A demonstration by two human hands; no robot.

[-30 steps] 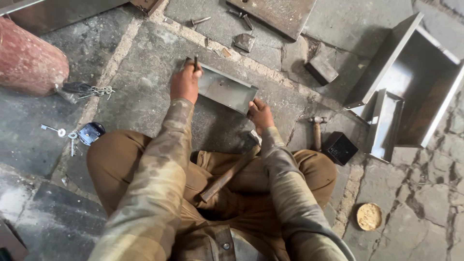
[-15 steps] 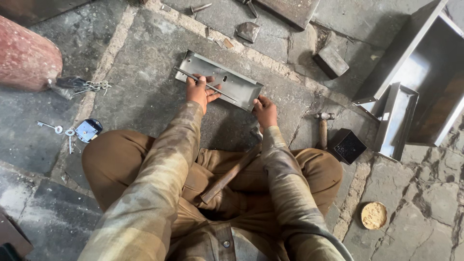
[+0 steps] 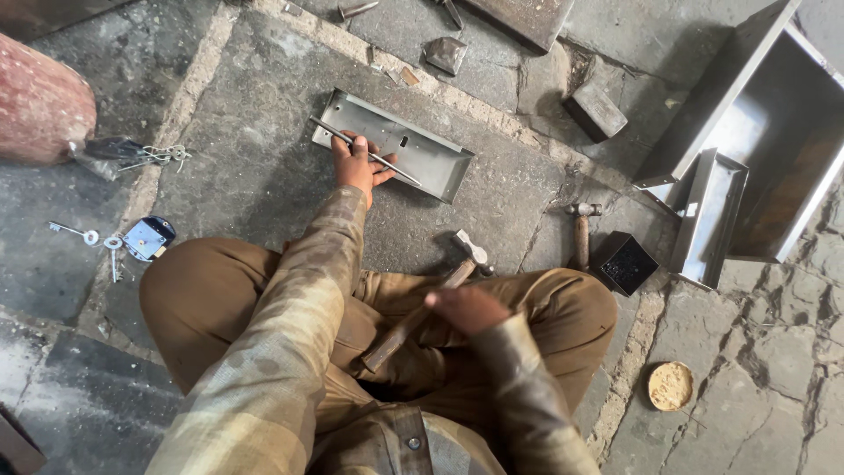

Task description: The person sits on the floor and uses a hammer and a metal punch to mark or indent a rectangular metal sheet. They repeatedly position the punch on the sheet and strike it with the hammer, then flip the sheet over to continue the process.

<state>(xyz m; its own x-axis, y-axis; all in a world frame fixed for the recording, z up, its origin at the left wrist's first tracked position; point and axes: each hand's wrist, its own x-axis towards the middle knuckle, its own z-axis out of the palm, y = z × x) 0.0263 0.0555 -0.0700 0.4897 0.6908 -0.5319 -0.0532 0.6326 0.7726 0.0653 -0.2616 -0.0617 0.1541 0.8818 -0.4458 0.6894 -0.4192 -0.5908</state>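
Left hand [image 3: 356, 164], fingers closed on a thin steel rod [image 3: 365, 151] laid across the shallow sheet-metal tray [image 3: 393, 143] on the stone floor [image 3: 255, 167], pinning it steady; right hand [image 3: 470, 308] clasps a wooden-handled hammer [image 3: 431, 297] over the lap.

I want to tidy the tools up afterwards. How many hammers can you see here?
2. One hammer is in the right hand, over the lap. A second hammer lies on the stone floor beside a black box. Others may lie outside the view.
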